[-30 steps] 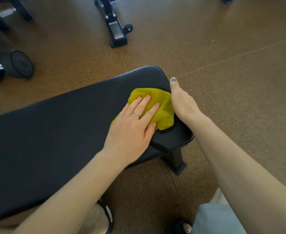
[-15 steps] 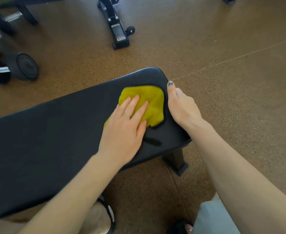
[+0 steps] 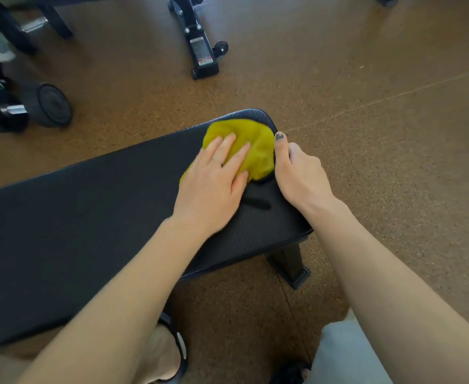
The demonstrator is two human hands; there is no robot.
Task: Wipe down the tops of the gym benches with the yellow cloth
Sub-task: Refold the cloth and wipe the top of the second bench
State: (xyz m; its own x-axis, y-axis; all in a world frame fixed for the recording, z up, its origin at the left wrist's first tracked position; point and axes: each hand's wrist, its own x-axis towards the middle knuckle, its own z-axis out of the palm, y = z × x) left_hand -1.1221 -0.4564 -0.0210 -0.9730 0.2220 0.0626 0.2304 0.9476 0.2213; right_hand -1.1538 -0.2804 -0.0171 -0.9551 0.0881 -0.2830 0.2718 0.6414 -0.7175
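A black padded gym bench [image 3: 89,231] runs from the lower left to its rounded end near the middle of the view. The yellow cloth [image 3: 255,151] lies bunched on the far corner of that end. My left hand [image 3: 213,184] lies flat on the cloth with its fingers spread, pressing it onto the pad. My right hand [image 3: 297,176] grips the right edge of the bench end, thumb on top beside the cloth, fingers curled over the side.
Cork-brown floor lies all around. A black dumbbell [image 3: 25,109] rests at the left. The black foot of another machine [image 3: 200,48], with a small wheel, stands at the top middle. The bench's own leg [image 3: 288,264] stands below its end. My sandalled feet show at the bottom.
My left hand has pushed the cloth away from me, from the near side of the bench end to its far corner. My right hand has stayed on the bench's edge.
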